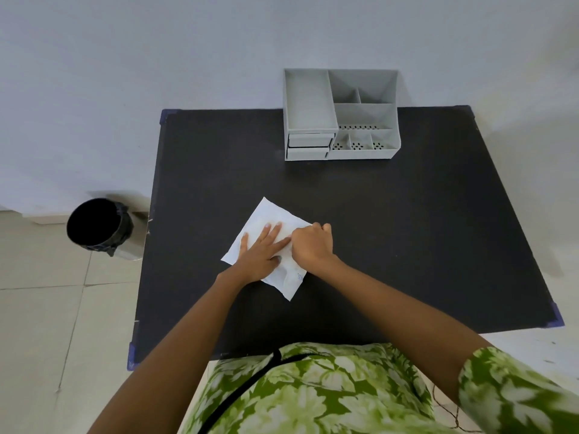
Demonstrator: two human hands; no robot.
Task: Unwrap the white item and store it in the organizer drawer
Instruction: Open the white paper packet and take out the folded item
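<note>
Packet [266, 219]: a flat white wrapped item is laid on the table, directly under both hands, still sealed as far as can be seen.
Left hand [261, 252]: it is spread flat, palm down, on the packet's middle; nothing is gripped, and the press is judged to pin the packet so it cannot slide.
Right hand [310, 244]: it is closed in a fist just beside the left hand's fingertips, and the packet's right edge appears to be pinched; the fingertips are hidden, so the exact hold cannot be told.
Purpose: a tear or peel along that edge is judged to be prepared, one hand anchoring, the other pulling.
Organizer [341, 115]: a grey unit is set well beyond the grip, at the far edge; two drawers [308, 145] at its front left are seen shut.
Table [407, 230]: a matt black top is used, bare apart from these things, with blue tape at its corners.
Room: a pale wall is seen behind, tiled floor to the grip's left.
Bin [98, 225]: a lined bin is stood on the floor, well left of the grip, judged handy for the wrapper.
</note>
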